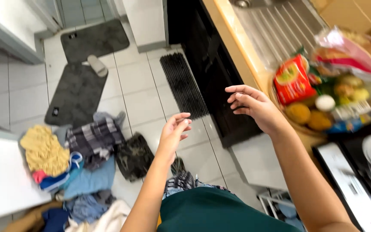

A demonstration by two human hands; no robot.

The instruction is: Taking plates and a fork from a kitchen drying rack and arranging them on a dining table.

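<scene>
While your right hand (252,105) hovers just beside the basket of groceries (323,107) on the counter (237,47), its fingers (237,90) are loosely curled and empty. Your left hand (173,133) hangs over the floor, fingers half open, holding nothing. Red packet, yellow fruit and a white egg fill the basket.

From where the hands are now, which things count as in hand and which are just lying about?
In hand or nearest:
- left hand, empty, open, over the laundry pile
- right hand, empty, open, beside the food basket

Lying about:
- grey floor mats
- slipper
- black ribbed mat
- sink drainer
</scene>
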